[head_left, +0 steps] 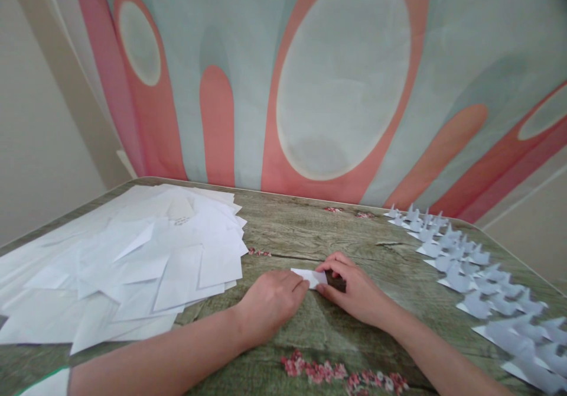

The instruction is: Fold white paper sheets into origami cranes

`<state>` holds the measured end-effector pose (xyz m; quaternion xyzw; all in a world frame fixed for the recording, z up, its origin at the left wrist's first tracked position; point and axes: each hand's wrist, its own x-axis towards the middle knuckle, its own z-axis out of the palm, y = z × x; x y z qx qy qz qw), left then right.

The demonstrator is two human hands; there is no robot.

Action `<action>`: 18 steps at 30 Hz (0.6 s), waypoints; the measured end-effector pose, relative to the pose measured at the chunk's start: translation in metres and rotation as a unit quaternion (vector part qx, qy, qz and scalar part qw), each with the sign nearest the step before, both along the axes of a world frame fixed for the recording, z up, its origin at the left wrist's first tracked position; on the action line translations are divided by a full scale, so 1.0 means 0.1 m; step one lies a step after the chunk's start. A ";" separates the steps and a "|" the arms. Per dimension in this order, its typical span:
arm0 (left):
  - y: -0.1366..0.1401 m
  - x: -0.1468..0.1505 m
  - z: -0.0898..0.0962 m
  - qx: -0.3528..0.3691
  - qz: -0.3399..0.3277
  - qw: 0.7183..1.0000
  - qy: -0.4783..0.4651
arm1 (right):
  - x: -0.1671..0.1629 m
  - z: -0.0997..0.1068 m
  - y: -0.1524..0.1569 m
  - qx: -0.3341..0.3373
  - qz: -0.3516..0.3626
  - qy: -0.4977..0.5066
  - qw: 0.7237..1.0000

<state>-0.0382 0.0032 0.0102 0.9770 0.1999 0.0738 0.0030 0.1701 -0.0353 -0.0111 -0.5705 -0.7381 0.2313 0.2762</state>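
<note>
A small folded piece of white paper lies low over the table between my two hands. My left hand is closed on its left end, with the fingertips curled at the paper's edge. At the right end, my right hand pinches the paper between thumb and fingers, with a gap showing between them. Part of the paper is hidden under my left fingers.
Loose white paper sheets spread in a heap over the left of the wood-patterned table. Rows of folded white paper figures stand along the right side. A patterned backdrop hangs behind the table.
</note>
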 end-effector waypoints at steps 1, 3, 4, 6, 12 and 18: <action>0.00 0.00 0.01 0.008 -0.005 1.000 0.003 | -0.01 -0.01 0.00 0.001 -0.005 0.001 1.000; -0.01 -0.01 0.00 0.020 -0.012 1.000 0.006 | -0.02 -0.01 0.00 0.004 -0.018 0.001 1.000; -0.01 -0.01 -0.01 0.026 -0.015 1.000 0.006 | -0.03 -0.02 0.00 0.004 -0.023 0.000 1.000; -0.01 -0.01 -0.04 0.036 -0.018 0.999 0.003 | -0.05 -0.01 0.01 0.004 -0.027 -0.003 1.000; -0.01 -0.03 -0.08 0.059 -0.023 0.998 0.001 | -0.09 0.02 -0.01 -0.001 -0.030 -0.020 0.999; -0.01 -0.03 -0.04 0.074 -0.034 0.997 -0.011 | -0.11 0.06 -0.03 -0.020 -0.033 -0.028 0.999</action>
